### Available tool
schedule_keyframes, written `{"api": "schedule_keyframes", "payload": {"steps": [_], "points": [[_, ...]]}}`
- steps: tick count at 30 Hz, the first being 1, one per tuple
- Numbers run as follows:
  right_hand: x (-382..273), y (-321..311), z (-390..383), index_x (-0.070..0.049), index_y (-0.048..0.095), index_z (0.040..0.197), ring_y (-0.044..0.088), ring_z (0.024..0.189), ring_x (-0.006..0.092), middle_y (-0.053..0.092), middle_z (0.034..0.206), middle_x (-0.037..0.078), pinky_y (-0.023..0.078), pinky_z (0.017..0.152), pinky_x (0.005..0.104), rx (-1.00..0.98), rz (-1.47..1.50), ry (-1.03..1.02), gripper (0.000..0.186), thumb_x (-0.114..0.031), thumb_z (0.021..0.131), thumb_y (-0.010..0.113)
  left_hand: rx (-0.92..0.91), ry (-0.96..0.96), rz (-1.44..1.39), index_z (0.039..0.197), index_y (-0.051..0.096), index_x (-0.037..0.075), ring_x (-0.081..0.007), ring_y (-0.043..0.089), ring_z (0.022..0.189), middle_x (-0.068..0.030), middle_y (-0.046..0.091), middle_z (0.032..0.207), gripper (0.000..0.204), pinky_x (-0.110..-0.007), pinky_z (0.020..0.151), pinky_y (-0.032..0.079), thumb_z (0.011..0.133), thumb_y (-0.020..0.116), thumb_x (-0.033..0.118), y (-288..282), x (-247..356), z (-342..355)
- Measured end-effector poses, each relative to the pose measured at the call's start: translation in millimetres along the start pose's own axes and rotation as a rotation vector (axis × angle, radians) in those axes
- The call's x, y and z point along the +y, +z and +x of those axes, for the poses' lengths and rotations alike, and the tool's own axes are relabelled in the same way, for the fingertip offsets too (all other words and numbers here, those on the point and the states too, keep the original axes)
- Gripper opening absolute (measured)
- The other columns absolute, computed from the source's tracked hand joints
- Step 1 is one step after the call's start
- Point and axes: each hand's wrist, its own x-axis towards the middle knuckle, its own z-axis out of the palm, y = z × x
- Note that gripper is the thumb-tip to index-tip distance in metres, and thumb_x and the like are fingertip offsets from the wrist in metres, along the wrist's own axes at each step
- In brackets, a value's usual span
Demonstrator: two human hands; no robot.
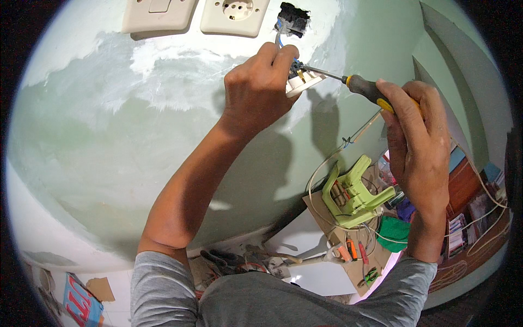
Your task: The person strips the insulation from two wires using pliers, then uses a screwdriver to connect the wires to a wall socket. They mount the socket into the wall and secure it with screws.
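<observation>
My left hand (261,84) is closed around a white wall socket (305,83), which is tilted away from the wall with its back and metal parts showing. Blue and grey wires (279,38) run down to it from a rough square hole (294,19) in the wall. In my right hand (419,131) is a screwdriver (368,90) with a black and yellow handle. Its shaft points left, and the tip meets the terminal side of the socket beside my left fingers. My fingers partly hide the wire ends.
A mounted socket (235,13) and a switch plate (159,13) sit left of the hole. Below right, a green plastic stool (357,191) stands on a board among pliers (371,276), an orange-handled tool (351,248) and a green cloth (393,232). A loose cable (311,182) hangs along the wall.
</observation>
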Motion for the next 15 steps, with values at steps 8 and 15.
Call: {"api": "schedule_keyframes", "payload": {"steps": [8,15], "points": [[-18,-21,22,-0.013,0.070,0.126,0.062,0.104,0.0300,0.060,0.117,0.013,0.056,0.083,0.0419,-0.080,-0.222,-0.166,0.049,0.001,0.080,0.069,0.061,0.114,0.023,0.101,0.065,0.008,-0.0166,0.062,0.057,-0.0054,0.056,0.082,0.040,-0.032,0.047,0.049,0.080,0.086,0.036,2,-6,3],[-35,-30,49,-0.009,0.069,0.125,0.061,0.100,0.0295,0.059,0.113,0.011,0.056,0.078,0.0417,-0.096,-0.346,-0.287,0.045,-0.001,0.081,0.067,-0.024,-0.008,0.010,0.109,0.066,0.013,-0.0248,0.068,0.072,-0.0050,0.061,0.089,0.050,-0.037,0.059,0.054,0.067,0.091,0.024,1,-2,0]]}}
